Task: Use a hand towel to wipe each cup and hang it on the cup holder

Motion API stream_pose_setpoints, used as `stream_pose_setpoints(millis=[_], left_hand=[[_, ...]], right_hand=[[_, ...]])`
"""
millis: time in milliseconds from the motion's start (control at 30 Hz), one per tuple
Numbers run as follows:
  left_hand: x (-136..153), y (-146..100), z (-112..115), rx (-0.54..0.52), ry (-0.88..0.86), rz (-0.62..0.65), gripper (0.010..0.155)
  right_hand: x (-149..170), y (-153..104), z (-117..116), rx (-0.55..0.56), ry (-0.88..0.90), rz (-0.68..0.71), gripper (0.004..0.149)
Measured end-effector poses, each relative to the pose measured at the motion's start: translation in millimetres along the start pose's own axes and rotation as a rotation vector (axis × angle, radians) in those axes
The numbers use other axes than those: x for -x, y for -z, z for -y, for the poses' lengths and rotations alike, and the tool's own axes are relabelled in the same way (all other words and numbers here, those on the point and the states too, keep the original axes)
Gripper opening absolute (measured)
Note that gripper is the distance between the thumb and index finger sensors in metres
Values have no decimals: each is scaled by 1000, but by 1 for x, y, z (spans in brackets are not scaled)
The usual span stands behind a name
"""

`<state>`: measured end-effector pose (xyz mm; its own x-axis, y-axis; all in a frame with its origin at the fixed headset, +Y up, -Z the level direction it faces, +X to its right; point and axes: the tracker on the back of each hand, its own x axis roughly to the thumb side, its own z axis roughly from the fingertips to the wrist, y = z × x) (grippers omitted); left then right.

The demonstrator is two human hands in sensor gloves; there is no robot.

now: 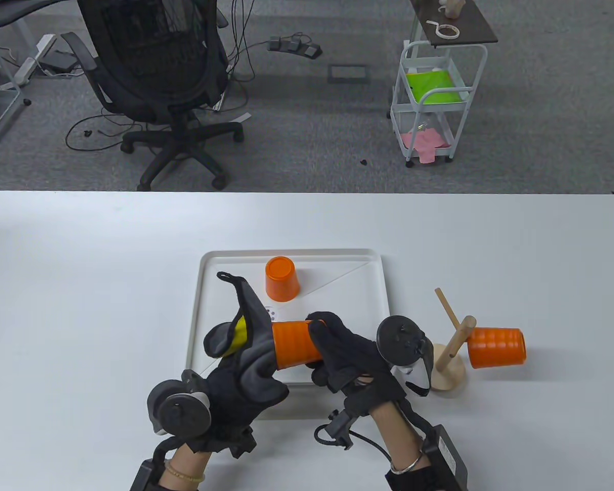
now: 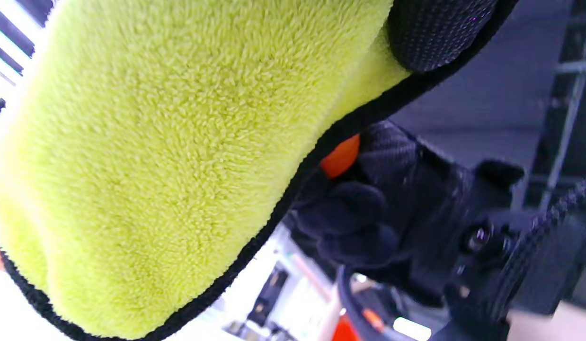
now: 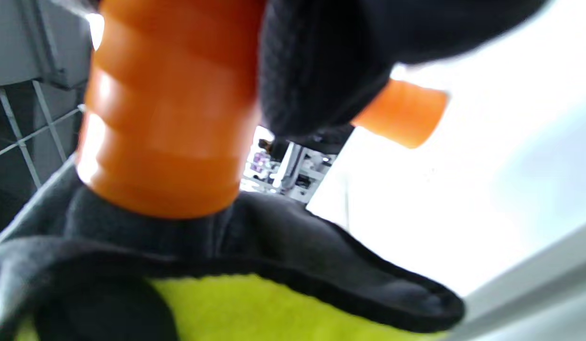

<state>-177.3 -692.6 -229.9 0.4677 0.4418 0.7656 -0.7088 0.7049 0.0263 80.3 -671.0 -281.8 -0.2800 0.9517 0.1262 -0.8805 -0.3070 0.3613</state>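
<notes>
My right hand [image 1: 332, 348] grips a ribbed orange cup [image 1: 294, 342] [image 3: 165, 123] held on its side above the white tray [image 1: 373, 286]. My left hand [image 1: 225, 388] holds the hand towel [image 1: 250, 327] [image 2: 170, 156], dark on one face and yellow-green on the other, wrapped over the cup's left end. A second orange cup [image 1: 281, 279] [image 3: 402, 116] stands upside down at the back of the tray. A third orange cup [image 1: 496, 348] hangs on a peg of the wooden cup holder [image 1: 450, 353] to the right of the tray.
The holder's other peg [image 1: 447, 307] sticks up bare toward the back left. Beyond the table's far edge stand a black office chair [image 1: 158, 76] and a white cart [image 1: 432, 102]. Cables lie on the floor.
</notes>
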Motion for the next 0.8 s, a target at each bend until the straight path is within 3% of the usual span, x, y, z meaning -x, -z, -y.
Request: stream_pose_setpoints(millis=[200, 300, 633, 800], left_hand=[[-15, 5, 9, 47, 15, 76, 62], [-11, 5, 13, 82, 8, 56, 63], [9, 6, 11, 31, -507, -44, 63], [21, 5, 11, -34, -880, -73, 63]], right_hand=[[1, 2, -6, -131, -6, -56, 85], [-2, 1, -13, -115, -96, -33, 84], [-7, 3, -35, -143, -163, 151, 80], [-17, 1, -39, -183, -225, 322, 75]])
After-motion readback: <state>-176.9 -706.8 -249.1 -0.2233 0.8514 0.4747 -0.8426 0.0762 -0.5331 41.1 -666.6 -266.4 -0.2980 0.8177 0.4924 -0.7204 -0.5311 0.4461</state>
